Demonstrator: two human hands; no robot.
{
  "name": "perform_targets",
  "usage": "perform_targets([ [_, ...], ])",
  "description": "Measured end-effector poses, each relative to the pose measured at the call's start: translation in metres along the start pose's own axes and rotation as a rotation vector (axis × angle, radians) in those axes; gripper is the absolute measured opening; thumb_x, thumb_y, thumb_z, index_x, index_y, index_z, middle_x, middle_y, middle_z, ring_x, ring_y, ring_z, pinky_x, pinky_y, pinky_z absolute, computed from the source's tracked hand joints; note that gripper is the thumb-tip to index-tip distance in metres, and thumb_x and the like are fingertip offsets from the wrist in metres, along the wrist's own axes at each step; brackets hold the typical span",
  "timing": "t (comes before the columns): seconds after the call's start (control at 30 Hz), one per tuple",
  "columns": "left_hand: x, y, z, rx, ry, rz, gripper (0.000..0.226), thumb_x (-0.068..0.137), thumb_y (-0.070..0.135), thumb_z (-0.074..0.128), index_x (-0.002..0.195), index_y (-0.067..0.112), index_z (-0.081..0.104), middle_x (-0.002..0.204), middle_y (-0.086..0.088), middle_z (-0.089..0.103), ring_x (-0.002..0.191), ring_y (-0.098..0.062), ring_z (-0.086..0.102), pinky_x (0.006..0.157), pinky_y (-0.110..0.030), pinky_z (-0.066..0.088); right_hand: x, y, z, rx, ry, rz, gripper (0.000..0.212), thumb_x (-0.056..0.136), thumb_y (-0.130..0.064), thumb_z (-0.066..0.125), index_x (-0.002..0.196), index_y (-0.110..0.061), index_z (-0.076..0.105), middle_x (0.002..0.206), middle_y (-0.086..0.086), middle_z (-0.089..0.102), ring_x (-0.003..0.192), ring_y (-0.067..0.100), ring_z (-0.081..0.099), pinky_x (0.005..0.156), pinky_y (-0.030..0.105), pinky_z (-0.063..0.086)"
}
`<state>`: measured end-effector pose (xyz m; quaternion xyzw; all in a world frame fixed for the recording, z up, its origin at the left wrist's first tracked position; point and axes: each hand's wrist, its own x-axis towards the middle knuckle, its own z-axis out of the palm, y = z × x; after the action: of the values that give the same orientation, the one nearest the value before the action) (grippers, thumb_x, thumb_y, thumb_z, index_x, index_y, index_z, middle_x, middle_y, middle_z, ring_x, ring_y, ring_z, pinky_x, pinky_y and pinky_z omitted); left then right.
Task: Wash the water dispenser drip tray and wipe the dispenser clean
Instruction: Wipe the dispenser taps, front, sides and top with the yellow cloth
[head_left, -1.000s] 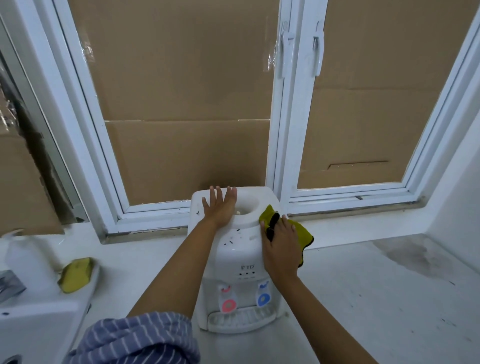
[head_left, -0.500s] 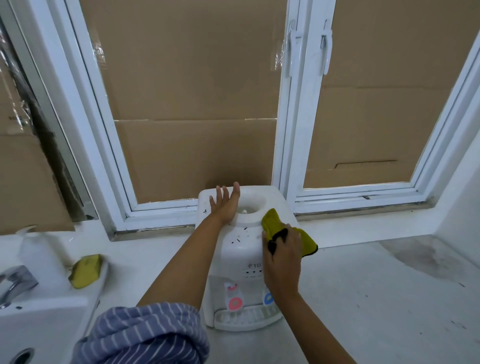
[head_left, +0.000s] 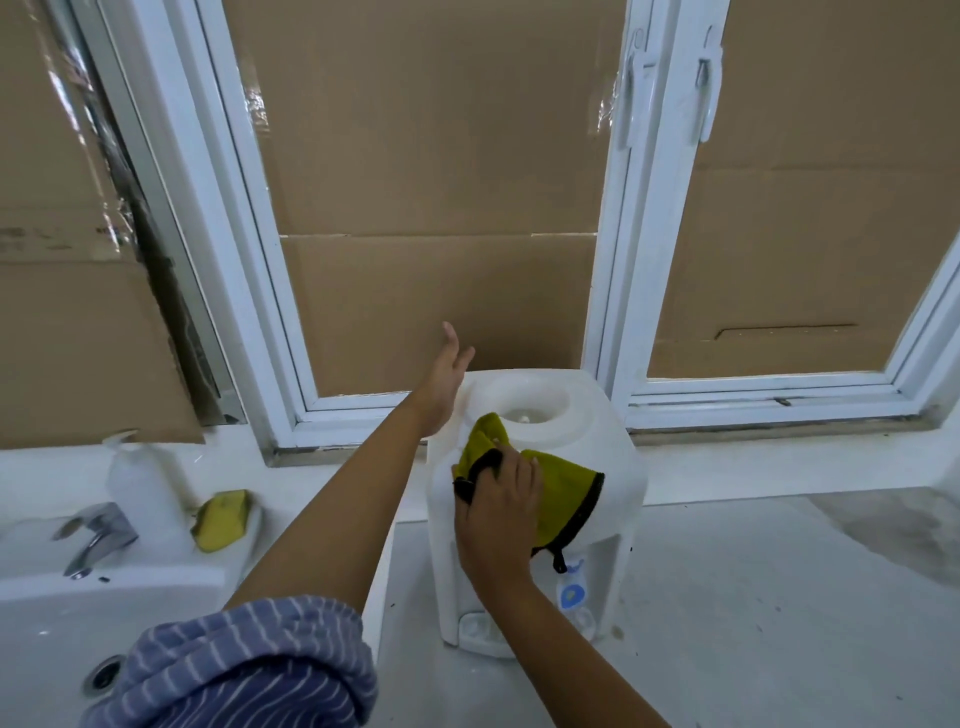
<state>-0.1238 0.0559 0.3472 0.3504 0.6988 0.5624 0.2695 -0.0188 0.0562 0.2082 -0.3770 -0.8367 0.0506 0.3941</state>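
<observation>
A white tabletop water dispenser (head_left: 618, 467) stands on the counter below the window. My right hand (head_left: 498, 514) grips a yellow cloth with black trim (head_left: 561, 493) and presses it against the dispenser's upper front. My left hand (head_left: 441, 384) is lifted at the dispenser's top left corner, fingers straight and holding nothing. The drip tray (head_left: 475, 631) sits in its slot at the dispenser's base, mostly hidden behind my right forearm. A blue tap lever (head_left: 571, 595) shows beside my wrist.
A white sink (head_left: 47, 618) with a chrome tap (head_left: 93, 535) lies at the left. A white soap bottle (head_left: 143, 488) and a yellow sponge (head_left: 221, 519) stand on its rim. White window frames with cardboard panes (head_left: 426, 156) rise behind. Grey counter (head_left: 779, 597) stretches to the right.
My left hand has lifted off the dispenser's top and now hovers at its left corner. My right hand has slid the cloth left across the dispenser's front.
</observation>
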Motion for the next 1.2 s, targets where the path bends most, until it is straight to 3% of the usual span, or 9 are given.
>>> perform_targets([
  [0.1, 0.003, -0.004, -0.013, -0.068, -0.086, 0.009, 0.095, 0.061, 0.079, 0.011, 0.147, 0.045, -0.011, 0.160, 0.010, 0.016, 0.149, -0.013, 0.001, 0.118, -0.049, -0.004, 0.001, -0.013, 0.002, -0.044, -0.004, -0.114, 0.037, 0.080, -0.040, 0.068, 0.100, -0.009, 0.070, 0.114, 0.010, 0.065, 0.103, 0.031, 0.059, 0.103, 0.045, 0.044],
  [0.17, 0.011, -0.006, -0.017, -0.121, -0.084, -0.041, 0.083, 0.074, 0.082, 0.003, 0.149, 0.047, -0.002, 0.160, 0.012, 0.017, 0.150, -0.013, 0.000, 0.118, -0.050, -0.008, 0.010, -0.016, -0.002, 0.002, -0.013, -0.176, 0.038, 0.083, -0.039, 0.059, 0.109, -0.014, 0.069, 0.115, 0.006, 0.065, 0.104, 0.028, 0.059, 0.101, 0.043, 0.045],
  [0.3, 0.015, -0.005, -0.008, -0.042, -0.085, -0.007, 0.061, 0.097, 0.060, 0.004, 0.153, 0.035, 0.009, 0.161, 0.005, 0.016, 0.150, -0.016, 0.003, 0.120, -0.051, -0.004, 0.017, -0.006, -0.016, 0.110, -0.090, -0.292, 0.039, 0.090, -0.038, 0.043, 0.113, -0.020, 0.069, 0.112, -0.001, 0.066, 0.102, 0.021, 0.060, 0.099, 0.038, 0.045],
  [0.5, 0.013, -0.015, 0.017, 0.253, -0.154, -0.129, 0.072, 0.090, 0.073, 0.022, 0.141, 0.029, 0.048, 0.156, 0.006, 0.029, 0.144, -0.016, 0.022, 0.119, -0.040, 0.010, -0.003, 0.036, -0.027, 0.157, -0.073, -0.336, 0.038, 0.081, -0.028, 0.063, 0.118, -0.017, 0.066, 0.127, 0.000, 0.063, 0.120, 0.021, 0.056, 0.111, 0.043, 0.040],
  [0.77, 0.007, -0.018, 0.052, 0.511, -0.089, -0.095, 0.058, 0.103, 0.050, 0.017, 0.154, 0.025, 0.010, 0.163, -0.005, -0.006, 0.150, -0.028, -0.009, 0.119, -0.047, -0.004, -0.008, 0.097, -0.041, 0.271, 0.028, -0.061, 0.023, 0.085, -0.012, 0.068, 0.105, -0.002, 0.068, 0.133, 0.011, 0.058, 0.128, 0.032, 0.047, 0.110, 0.052, 0.038],
  [0.9, 0.016, -0.039, 0.057, 0.688, -0.035, -0.088, 0.060, 0.102, 0.050, 0.017, 0.155, 0.022, 0.011, 0.161, -0.012, -0.012, 0.148, -0.032, -0.015, 0.119, -0.046, -0.005, 0.005, 0.113, -0.047, 0.382, 0.037, 0.185, 0.032, 0.098, -0.031, 0.052, 0.098, -0.003, 0.068, 0.141, 0.013, 0.051, 0.135, 0.034, 0.040, 0.104, 0.057, 0.042],
  [1.0, 0.018, -0.052, 0.062, 0.695, 0.064, -0.062, 0.061, 0.102, 0.047, 0.020, 0.155, 0.018, 0.011, 0.161, -0.012, -0.013, 0.148, -0.031, -0.016, 0.119, -0.045, -0.005, 0.002, 0.100, -0.048, 0.368, 0.056, 0.051, 0.029, 0.094, -0.027, 0.053, 0.102, -0.004, 0.069, 0.136, 0.010, 0.056, 0.135, 0.028, 0.040, 0.111, 0.060, 0.031],
  [1.1, 0.014, -0.052, 0.067, 0.608, 0.101, -0.016, 0.054, 0.105, 0.038, 0.019, 0.154, 0.020, 0.010, 0.161, -0.012, -0.013, 0.148, -0.031, -0.017, 0.120, -0.047, -0.005, -0.010, 0.086, -0.041, 0.327, 0.033, -0.049, 0.040, 0.091, -0.025, 0.055, 0.128, -0.010, 0.061, 0.138, 0.002, 0.055, 0.139, 0.025, 0.039, 0.119, 0.055, 0.018],
  [1.2, 0.014, -0.048, 0.059, 0.375, 0.070, -0.111, 0.067, 0.099, 0.057, 0.018, 0.154, 0.025, -0.004, 0.161, 0.002, -0.016, 0.149, -0.022, -0.016, 0.118, -0.044, -0.009, -0.018, 0.071, -0.031, 0.296, 0.097, -0.001, 0.050, 0.096, -0.039, 0.047, 0.141, -0.016, 0.045, 0.145, 0.002, 0.048, 0.142, 0.027, 0.035, 0.121, 0.052, 0.013],
])
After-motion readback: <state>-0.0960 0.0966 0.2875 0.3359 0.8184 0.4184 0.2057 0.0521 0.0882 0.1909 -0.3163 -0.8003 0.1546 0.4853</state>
